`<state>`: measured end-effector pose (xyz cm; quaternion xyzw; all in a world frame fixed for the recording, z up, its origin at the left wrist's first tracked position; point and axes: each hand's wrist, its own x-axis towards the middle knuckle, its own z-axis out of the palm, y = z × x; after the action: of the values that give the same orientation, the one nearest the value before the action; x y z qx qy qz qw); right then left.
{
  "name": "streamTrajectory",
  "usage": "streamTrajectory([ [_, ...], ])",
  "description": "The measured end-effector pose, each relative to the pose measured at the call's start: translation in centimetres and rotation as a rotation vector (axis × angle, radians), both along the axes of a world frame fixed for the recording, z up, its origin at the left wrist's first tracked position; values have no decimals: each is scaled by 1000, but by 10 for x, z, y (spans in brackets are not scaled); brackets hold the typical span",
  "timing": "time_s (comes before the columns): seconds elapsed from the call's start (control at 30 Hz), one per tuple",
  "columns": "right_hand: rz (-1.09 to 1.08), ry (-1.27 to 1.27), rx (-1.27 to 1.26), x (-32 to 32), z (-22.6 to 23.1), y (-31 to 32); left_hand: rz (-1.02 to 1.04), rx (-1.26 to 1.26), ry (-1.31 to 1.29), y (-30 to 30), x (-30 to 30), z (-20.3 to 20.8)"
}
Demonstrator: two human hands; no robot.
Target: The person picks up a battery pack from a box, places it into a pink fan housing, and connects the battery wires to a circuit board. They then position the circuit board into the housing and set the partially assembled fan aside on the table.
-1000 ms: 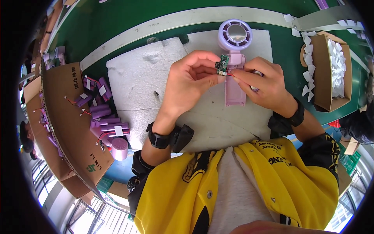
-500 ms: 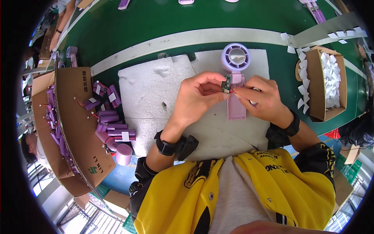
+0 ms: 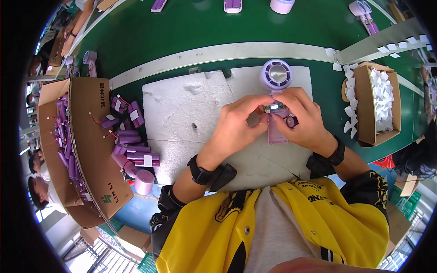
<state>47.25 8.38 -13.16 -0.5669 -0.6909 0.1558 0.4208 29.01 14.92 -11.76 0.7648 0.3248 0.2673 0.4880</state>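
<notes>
A lilac handheld fan (image 3: 276,74) lies on the white foam board, its round head away from me and its open handle (image 3: 276,134) toward me. Over the handle, both my hands meet at a small green circuit board (image 3: 274,108). My left hand (image 3: 239,127) pinches the board's left end between thumb and finger. At the other end, the thumb and forefinger of my right hand (image 3: 306,116) are closed on it. A purple battery cell (image 3: 292,121) is tucked in the right hand's curled fingers. My fingers partly hide the board's edges and any wires.
Purple battery cells (image 3: 129,136) with wires lie left of the foam board (image 3: 182,104), beside a cardboard box (image 3: 98,159) of more cells. At right stands a box of white paper pieces (image 3: 381,100). Beyond a pale rail (image 3: 195,53), fan parts (image 3: 282,5) lie on a green surface.
The circuit board has turned from upright to lying crosswise. My right fingers have moved up to its right end. The whole view has shifted slightly, showing more of the far fan parts.
</notes>
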Motion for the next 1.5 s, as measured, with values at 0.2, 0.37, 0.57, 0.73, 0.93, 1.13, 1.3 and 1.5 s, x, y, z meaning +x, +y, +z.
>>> streamTrajectory([
  [0.2,44,-8,15,4,-7,0,53,126,-74,2,1,-8],
  [0.37,46,18,27,4,-9,3,58,173,-53,2,-1,-11],
  [0.57,58,-33,78,4,-7,6,36,231,21,2,-5,-7],
  [0.73,60,-9,91,1,-13,11,12,269,64,5,-12,-7],
  [0.93,86,-35,150,-1,-15,15,1,259,104,7,-13,-4],
  [1.13,122,-34,156,-8,-20,19,8,218,118,6,-19,-11],
  [1.3,56,-42,46,11,-18,2,-34,215,4,-2,-3,-28],
  [1.5,78,-55,68,19,-13,3,-3,242,-141,-4,10,-37],
])
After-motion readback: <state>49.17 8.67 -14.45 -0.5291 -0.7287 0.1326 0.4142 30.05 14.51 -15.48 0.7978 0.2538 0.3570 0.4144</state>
